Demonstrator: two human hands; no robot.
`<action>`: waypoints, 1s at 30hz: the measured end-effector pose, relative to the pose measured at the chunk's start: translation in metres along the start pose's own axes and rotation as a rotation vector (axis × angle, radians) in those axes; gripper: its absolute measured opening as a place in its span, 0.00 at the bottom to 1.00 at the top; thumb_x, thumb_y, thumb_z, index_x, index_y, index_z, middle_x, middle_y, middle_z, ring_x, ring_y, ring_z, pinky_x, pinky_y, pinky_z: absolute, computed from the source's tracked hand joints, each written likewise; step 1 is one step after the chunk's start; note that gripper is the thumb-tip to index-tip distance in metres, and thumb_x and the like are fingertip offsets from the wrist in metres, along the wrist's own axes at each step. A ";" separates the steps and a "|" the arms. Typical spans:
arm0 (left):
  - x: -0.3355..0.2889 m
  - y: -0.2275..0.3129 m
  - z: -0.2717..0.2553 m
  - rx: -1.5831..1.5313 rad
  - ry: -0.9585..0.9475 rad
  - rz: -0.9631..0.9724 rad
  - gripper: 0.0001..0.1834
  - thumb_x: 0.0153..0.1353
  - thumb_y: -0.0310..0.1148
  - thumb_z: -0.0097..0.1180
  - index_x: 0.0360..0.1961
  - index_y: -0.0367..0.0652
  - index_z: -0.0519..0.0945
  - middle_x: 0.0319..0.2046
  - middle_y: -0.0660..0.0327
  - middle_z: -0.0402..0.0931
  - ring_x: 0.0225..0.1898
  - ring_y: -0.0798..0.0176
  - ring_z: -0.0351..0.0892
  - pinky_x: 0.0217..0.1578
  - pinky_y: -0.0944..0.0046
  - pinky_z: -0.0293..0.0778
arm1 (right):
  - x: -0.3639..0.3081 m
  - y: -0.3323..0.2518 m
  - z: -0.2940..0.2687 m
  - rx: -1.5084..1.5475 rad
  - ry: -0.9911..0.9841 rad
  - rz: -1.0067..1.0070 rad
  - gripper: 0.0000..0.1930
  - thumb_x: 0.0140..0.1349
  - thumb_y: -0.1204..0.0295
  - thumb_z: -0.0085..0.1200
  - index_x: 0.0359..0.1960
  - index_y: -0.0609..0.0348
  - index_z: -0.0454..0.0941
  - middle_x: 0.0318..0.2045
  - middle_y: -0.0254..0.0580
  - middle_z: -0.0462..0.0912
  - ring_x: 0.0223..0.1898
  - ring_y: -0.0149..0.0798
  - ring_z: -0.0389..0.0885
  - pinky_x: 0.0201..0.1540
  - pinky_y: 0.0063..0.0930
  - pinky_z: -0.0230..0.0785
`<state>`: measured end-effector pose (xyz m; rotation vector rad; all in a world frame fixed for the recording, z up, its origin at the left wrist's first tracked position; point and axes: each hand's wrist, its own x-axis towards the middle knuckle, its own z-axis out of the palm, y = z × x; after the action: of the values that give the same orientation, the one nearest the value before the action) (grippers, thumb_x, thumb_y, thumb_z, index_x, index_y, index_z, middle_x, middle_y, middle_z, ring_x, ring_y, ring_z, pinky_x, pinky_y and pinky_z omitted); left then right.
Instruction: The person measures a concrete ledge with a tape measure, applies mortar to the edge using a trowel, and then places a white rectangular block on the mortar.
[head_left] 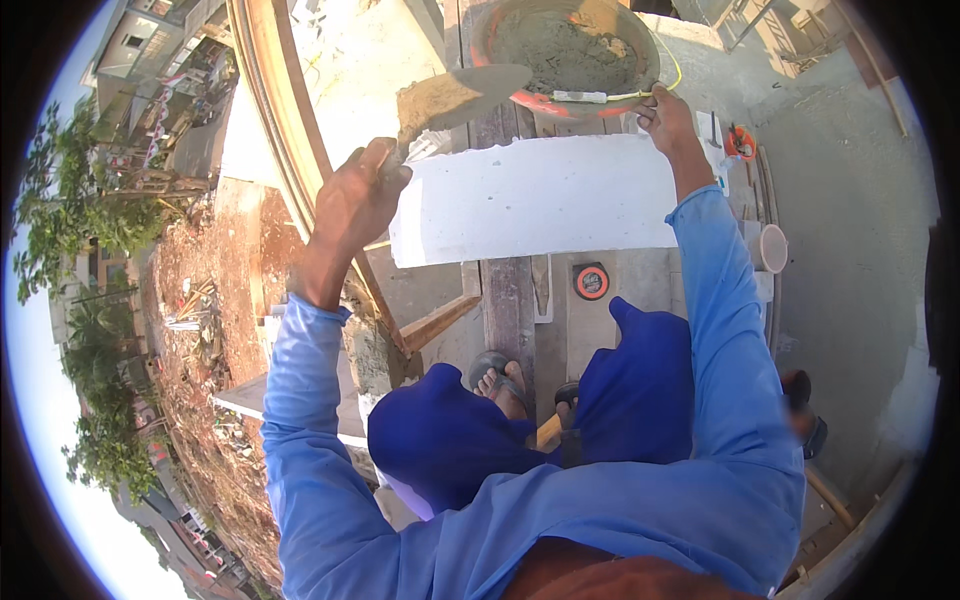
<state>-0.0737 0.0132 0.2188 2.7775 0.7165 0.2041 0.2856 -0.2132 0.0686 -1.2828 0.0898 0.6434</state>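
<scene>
My left hand (358, 205) is closed round the handle of a trowel (470, 92), its blade pointing right and partly coated with mortar. Ahead of me stands a round orange-rimmed basin (548, 105) holding grey wet mortar (570, 55). A thin yellow cord (681, 72) loops along its near right rim beside a short white tube (580, 97). My right hand (668, 118) has its fingers closed on the cord at this rim; whether it also grips the rim I cannot tell. Between my forearms lies a long white block (540, 200), flat across the planks.
A tape measure (591, 281) lies just before my knees, right of a dark plank (508, 310). A wooden beam (285, 120) rises at left, above a drop to reddish ground (195, 390). A white cup (772, 248) and an orange container (741, 142) stand at right.
</scene>
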 end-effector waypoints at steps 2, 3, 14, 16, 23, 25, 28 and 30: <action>0.084 0.021 0.009 0.271 -0.016 0.073 0.19 0.60 0.44 0.48 0.49 0.47 0.74 0.34 0.50 0.79 0.36 0.46 0.80 0.38 0.53 0.74 | -0.009 -0.006 0.009 -0.011 -0.015 0.017 0.10 0.68 0.62 0.40 0.38 0.54 0.68 0.32 0.39 0.72 0.33 0.39 0.75 0.33 0.32 0.63; 0.122 0.040 0.016 0.313 -0.046 0.114 0.20 0.59 0.43 0.47 0.51 0.49 0.74 0.38 0.49 0.80 0.40 0.49 0.80 0.42 0.55 0.74 | -0.010 -0.009 0.005 -0.018 -0.007 0.017 0.10 0.68 0.62 0.40 0.38 0.54 0.68 0.32 0.39 0.72 0.33 0.39 0.75 0.33 0.32 0.63; 0.233 0.113 0.113 0.576 -0.017 0.653 0.08 0.52 0.35 0.52 0.25 0.46 0.82 0.26 0.59 0.81 0.29 0.55 0.82 0.27 0.57 0.76 | -0.020 -0.002 0.014 0.066 0.005 0.020 0.09 0.67 0.65 0.41 0.37 0.57 0.68 0.29 0.39 0.70 0.30 0.39 0.73 0.28 0.31 0.62; 0.222 0.106 0.097 0.674 -0.129 0.749 0.08 0.52 0.35 0.52 0.25 0.46 0.81 0.24 0.60 0.81 0.28 0.55 0.82 0.27 0.57 0.76 | -0.022 -0.005 0.018 0.094 0.021 0.016 0.08 0.67 0.66 0.42 0.36 0.57 0.68 0.29 0.39 0.69 0.29 0.38 0.73 0.26 0.30 0.61; 0.201 0.132 0.032 0.448 -0.342 0.301 0.14 0.57 0.39 0.50 0.37 0.41 0.80 0.29 0.55 0.81 0.32 0.53 0.82 0.37 0.53 0.76 | -0.016 -0.005 0.005 0.095 0.002 0.029 0.09 0.66 0.66 0.42 0.37 0.59 0.69 0.29 0.39 0.71 0.27 0.36 0.73 0.26 0.29 0.61; 0.203 0.143 0.034 0.333 -0.389 0.305 0.15 0.57 0.39 0.50 0.38 0.42 0.81 0.31 0.54 0.81 0.34 0.53 0.82 0.38 0.53 0.76 | -0.015 -0.001 0.000 0.081 0.014 -0.002 0.11 0.63 0.67 0.42 0.38 0.63 0.69 0.30 0.42 0.76 0.29 0.37 0.77 0.25 0.26 0.59; 0.240 0.103 0.089 0.553 -0.391 0.800 0.16 0.56 0.40 0.50 0.40 0.44 0.81 0.33 0.54 0.80 0.37 0.52 0.81 0.38 0.55 0.76 | -0.013 0.001 0.009 0.080 0.016 -0.022 0.12 0.64 0.66 0.42 0.40 0.63 0.70 0.30 0.43 0.76 0.29 0.37 0.77 0.25 0.26 0.59; 0.256 0.093 0.100 0.525 -0.468 0.606 0.16 0.55 0.39 0.50 0.40 0.45 0.81 0.34 0.55 0.80 0.39 0.53 0.81 0.39 0.55 0.75 | -0.018 -0.003 0.018 0.066 0.018 -0.020 0.12 0.64 0.66 0.43 0.41 0.63 0.70 0.30 0.43 0.76 0.30 0.37 0.77 0.25 0.26 0.59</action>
<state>0.2106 0.0386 0.1680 3.2574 -0.2373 -0.5900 0.2672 -0.2041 0.0846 -1.2244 0.1124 0.6072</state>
